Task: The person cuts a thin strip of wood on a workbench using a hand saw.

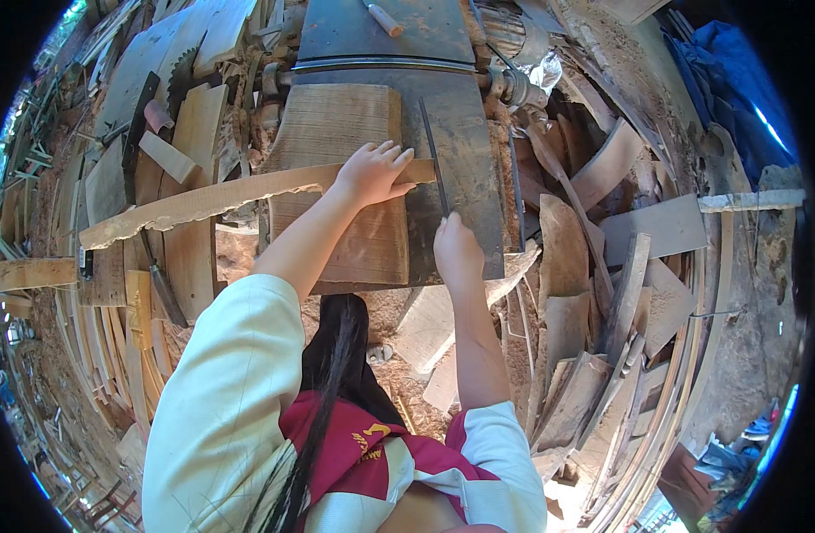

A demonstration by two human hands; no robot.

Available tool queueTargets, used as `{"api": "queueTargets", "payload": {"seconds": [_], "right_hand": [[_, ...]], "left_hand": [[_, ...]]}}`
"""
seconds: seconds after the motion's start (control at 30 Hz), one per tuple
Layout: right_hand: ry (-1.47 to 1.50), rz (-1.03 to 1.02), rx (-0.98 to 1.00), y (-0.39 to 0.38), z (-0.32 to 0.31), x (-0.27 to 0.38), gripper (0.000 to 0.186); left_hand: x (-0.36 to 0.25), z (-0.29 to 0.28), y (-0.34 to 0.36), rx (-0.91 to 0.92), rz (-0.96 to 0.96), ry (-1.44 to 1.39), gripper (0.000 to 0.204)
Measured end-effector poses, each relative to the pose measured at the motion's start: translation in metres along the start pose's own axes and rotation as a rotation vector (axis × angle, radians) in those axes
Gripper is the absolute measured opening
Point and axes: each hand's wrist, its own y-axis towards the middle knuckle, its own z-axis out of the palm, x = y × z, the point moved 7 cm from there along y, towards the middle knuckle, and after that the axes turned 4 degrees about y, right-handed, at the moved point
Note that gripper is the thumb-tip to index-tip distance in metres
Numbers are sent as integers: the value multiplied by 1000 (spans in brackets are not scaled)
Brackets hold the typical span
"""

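Note:
A long, rough-edged wooden strip [221,197] lies crosswise over a thick board [332,124], its left end reaching out past the board. Near the strip's right end, my left hand [372,173] presses down on it, fingers curled over the top. My right hand [459,249] is closed round the near end of a long, thin, dark file [431,147], whose handle is hidden in my fist. The file points away from me and crosses the strip's right end, seeming to touch it. Both board and strip rest on a dark metal machine table [470,160].
A wooden-handled tool [385,19] lies on the table's far part, beyond a metal-edged slot. Left are a dark saw [141,124], planks [194,133] and a dark-handled tool [165,291]. Curved wood offcuts [563,235] heap up right, below a blue tarp [723,84].

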Motion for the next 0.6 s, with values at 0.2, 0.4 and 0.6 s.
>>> {"api": "queueTargets", "payload": {"seconds": [0.2,0.4,0.6], "right_hand": [[-7,21,-5,46,4,15,26],[4,-17,-29,61,7,22,26],[23,8,-94,52,10,20,23]], "left_hand": [[-2,-3,2,0,2,-15,52],[-1,-4,1,3,-6,-16,52],[0,0,1,55,-12,-35,52]]}}
